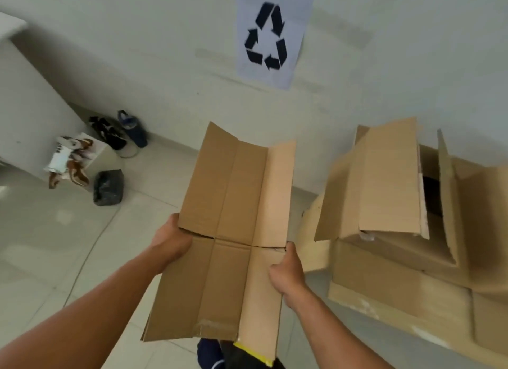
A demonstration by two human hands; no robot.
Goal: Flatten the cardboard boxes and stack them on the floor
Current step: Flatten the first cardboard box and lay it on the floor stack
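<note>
From the head view, the left hand point(171, 238) and right hand point(287, 272) are gripping opposite side edges of a flattened cardboard box point(233, 231), holding it in the air above the pale tiled floor point(49, 231). A pile of boxes point(398, 217) is sitting on the floor to the right, against the white wall point(137, 52) that is carrying a recycling sign point(270, 36). Shoes point(71, 160), a black bag point(108, 187) and a bottle point(133, 128) are lying in the left corner.
</note>
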